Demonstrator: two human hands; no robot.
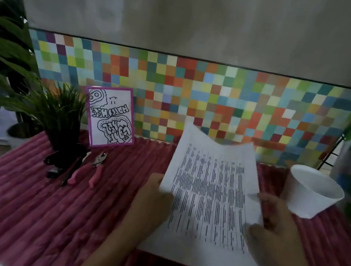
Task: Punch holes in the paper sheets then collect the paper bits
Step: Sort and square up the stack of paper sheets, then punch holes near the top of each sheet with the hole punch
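Observation:
White paper sheets (pixel 210 196) printed with columns of dark text stand tilted up over the red ribbed cloth (pixel 45 216), their lower edge resting on it. My left hand (pixel 151 199) grips the sheets' left edge. My right hand (pixel 275 221) holds their right edge with the thumb on the front. A hole punch with pink handles (pixel 95 167) lies on the cloth to the left, apart from both hands. A white paper cup (pixel 310 194) stands at the right, just beyond my right hand.
A potted grass plant (pixel 59 116) and a pink-framed drawing (pixel 110 117) stand at the back left. Dark pens and small tools (pixel 59 166) lie beside the punch. A coloured tile wall (pixel 197 99) closes the back. Leafy plants flank both sides.

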